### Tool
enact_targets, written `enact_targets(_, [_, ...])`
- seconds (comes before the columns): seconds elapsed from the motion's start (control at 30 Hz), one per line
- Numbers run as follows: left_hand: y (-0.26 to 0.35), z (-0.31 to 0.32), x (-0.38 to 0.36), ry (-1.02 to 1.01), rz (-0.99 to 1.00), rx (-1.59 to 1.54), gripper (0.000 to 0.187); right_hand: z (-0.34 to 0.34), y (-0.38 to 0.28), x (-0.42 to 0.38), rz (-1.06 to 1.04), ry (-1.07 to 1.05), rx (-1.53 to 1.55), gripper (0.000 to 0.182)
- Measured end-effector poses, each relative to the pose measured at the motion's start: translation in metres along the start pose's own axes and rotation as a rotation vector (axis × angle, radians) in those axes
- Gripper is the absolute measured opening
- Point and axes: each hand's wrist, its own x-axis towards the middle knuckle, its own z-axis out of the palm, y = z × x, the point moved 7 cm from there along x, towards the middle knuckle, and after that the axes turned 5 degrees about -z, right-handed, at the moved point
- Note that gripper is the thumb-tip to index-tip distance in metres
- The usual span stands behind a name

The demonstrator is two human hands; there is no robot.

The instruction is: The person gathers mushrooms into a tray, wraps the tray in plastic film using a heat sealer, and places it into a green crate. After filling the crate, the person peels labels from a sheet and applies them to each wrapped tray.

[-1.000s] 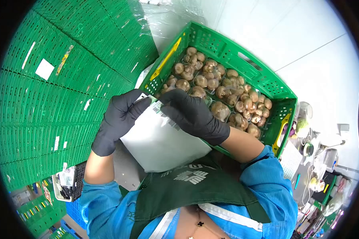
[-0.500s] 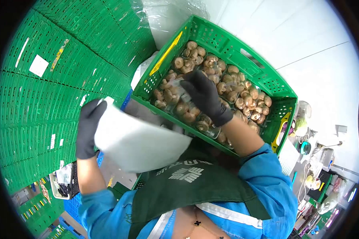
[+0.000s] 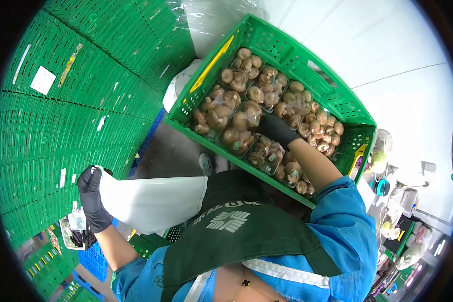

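In a black glove, my left hand pinches one corner of a white sheet, which hangs out to the right in front of the dark green apron. My right hand, also gloved in black, reaches down into a green crate among clear packs of brown mushrooms. Its fingers point left and touch or lie right beside a pack near the middle; their tips are hidden. Small greenish stickers show on a few packs by the near wall, such as one mushroom pack.
Stacked green crates form a wall on the left. A white wall stands behind the mushroom crate. At right is a cluttered worktop with a roll of teal tape. A blue crate sits low at left.
My right hand has gone from above the packs down and right between them. My left hand has moved down and left, and the sheet now hangs flatter.
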Motion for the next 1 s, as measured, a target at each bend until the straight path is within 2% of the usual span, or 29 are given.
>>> enact_targets(0.03, [0.005, 0.001, -0.003, 0.081, 0.001, -0.006, 0.009, -0.001, -0.014, 0.006, -0.049, -0.068, 0.141, 0.046])
enact_targets(0.07, [0.011, 0.013, -0.011, 0.045, -0.025, -0.04, 0.013, 0.036, -0.014, 0.04, -0.1, -0.193, 0.256, 0.044])
enact_targets(0.13, [0.027, 0.026, -0.014, -0.032, -0.007, 0.009, 0.016, 0.04, -0.065, 0.054, -0.327, 0.031, 0.54, 0.04])
enact_targets(0.2, [0.033, 0.036, -0.015, -0.113, 0.018, 0.067, 0.02, 0.064, -0.127, 0.075, -1.058, 0.303, -0.197, 0.041])
enact_targets(0.23, [0.032, 0.035, -0.013, -0.109, 0.021, 0.069, 0.02, 0.066, -0.128, 0.078, -1.062, 0.305, -0.196, 0.041])
enact_targets(0.3, [0.029, 0.03, -0.011, -0.112, 0.043, 0.025, 0.019, 0.049, -0.099, 0.102, -0.303, 0.276, -0.075, 0.047])
enact_targets(0.33, [0.029, 0.027, -0.011, -0.11, 0.043, 0.024, 0.019, 0.021, -0.1, 0.094, -0.22, 0.166, -0.078, 0.053])
enact_targets(0.37, [0.027, 0.022, -0.013, -0.067, 0.046, 0.023, 0.02, 0.012, -0.089, 0.096, -0.225, 0.165, -0.084, 0.053])
enact_targets(0.43, [0.024, 0.014, -0.016, -0.023, 0.049, 0.017, 0.021, -0.024, -0.061, 0.097, -0.2, 0.407, 0.064, 0.053])
enact_targets(0.5, [0.022, 0.01, -0.015, -0.028, 0.088, 0.035, 0.023, -0.048, -0.02, 0.115, -0.008, 0.342, 0.398, 0.051])
enact_targets(0.57, [0.025, 0.009, -0.011, -0.041, 0.102, 0.04, 0.023, -0.066, -0.009, 0.134, -0.029, 0.264, 0.448, 0.05])
enact_targets(0.63, [0.033, 0.018, -0.01, -0.127, 0.158, 0.077, 0.021, -0.069, -0.013, 0.156, -0.234, 0.267, 0.445, 0.045])
enact_targets(0.7, [0.034, 0.024, -0.007, -0.123, 0.168, 0.084, 0.021, -0.054, -0.01, 0.194, -0.265, 0.214, 0.347, 0.039])
enact_targets(0.77, [0.036, 0.03, -0.002, -0.121, 0.185, 0.087, 0.022, -0.05, -0.027, 0.211, -0.447, 0.3, 0.008, 0.035])
enact_targets(0.83, [0.038, 0.033, 0.002, -0.106, 0.211, 0.086, 0.023, -0.056, -0.037, 0.202, -0.442, 0.272, -0.02, 0.038])
enact_targets(0.97, [0.034, 0.033, 0.008, -0.128, 0.221, 0.047, 0.024, -0.083, -0.01, 0.192, -0.352, 0.354, -0.098, 0.046])
enact_targets(1.0, [0.032, 0.032, 0.01, -0.105, 0.212, 0.051, 0.025, -0.101, 0.005, 0.19, -0.193, 0.403, -0.128, 0.046])
